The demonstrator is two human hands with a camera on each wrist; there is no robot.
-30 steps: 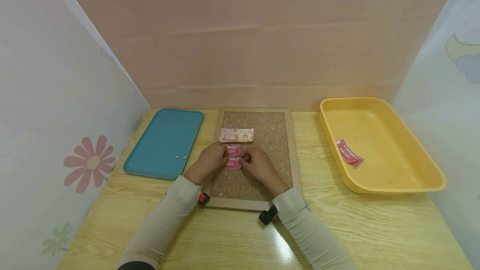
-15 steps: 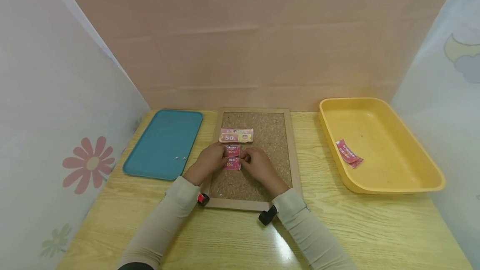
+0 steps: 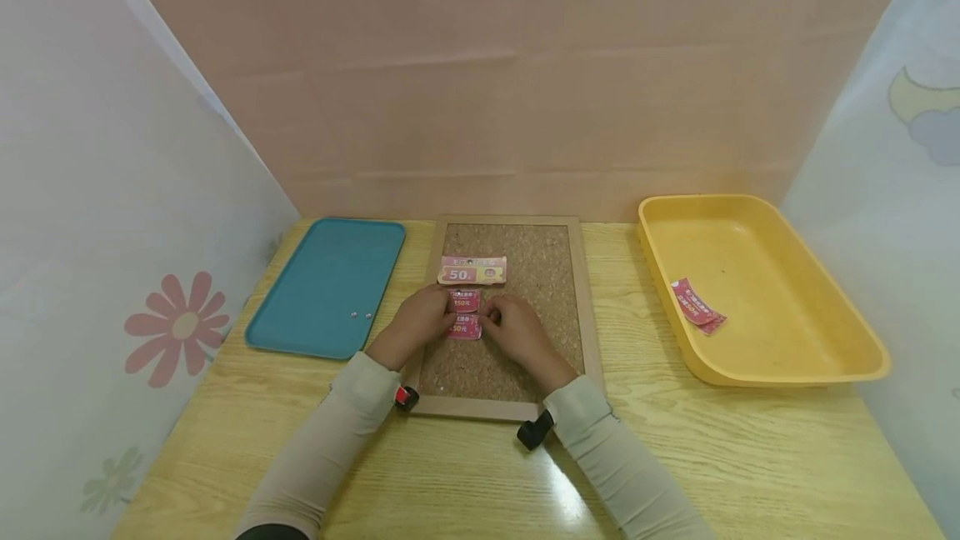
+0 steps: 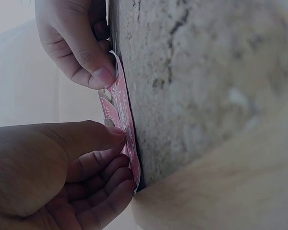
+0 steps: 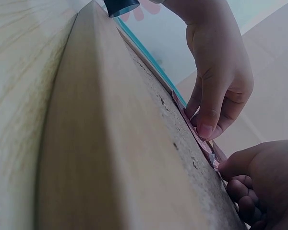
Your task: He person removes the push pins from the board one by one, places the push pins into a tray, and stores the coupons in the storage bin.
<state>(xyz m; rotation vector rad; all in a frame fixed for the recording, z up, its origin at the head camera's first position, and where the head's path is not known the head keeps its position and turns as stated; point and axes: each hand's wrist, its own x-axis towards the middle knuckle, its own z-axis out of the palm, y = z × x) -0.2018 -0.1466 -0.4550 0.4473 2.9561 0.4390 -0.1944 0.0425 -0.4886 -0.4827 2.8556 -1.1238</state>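
Observation:
A small pink-red coupon (image 3: 467, 327) lies on the framed cork board (image 3: 540, 273), lowest in a column of three. My left hand (image 3: 417, 325) has its thumb and fingertips together on the coupon's left part; a tack there, if any, is hidden. With thumb and fingers my right hand (image 3: 519, 330) pinches the right end. Seen in the left wrist view, the coupon (image 4: 126, 112) stands slightly off the cork at one end. Above it are a like coupon (image 3: 467, 301) and a longer pink-and-yellow one (image 3: 472, 271), each with a small tack-like dot at its top.
A blue tray (image 3: 337, 273) with two small shiny tacks (image 3: 361, 316) is at the board's left. On the right stands a yellow bin (image 3: 772, 298) holding overlapping red coupons (image 3: 697, 307). Wooden tabletop (image 3: 450, 473) surrounds them, with a fabric wall behind.
Hardly anything differs: both hands stay at the lowest coupon, which shifts very slightly between them. Tray, bin and upper coupons have not moved.

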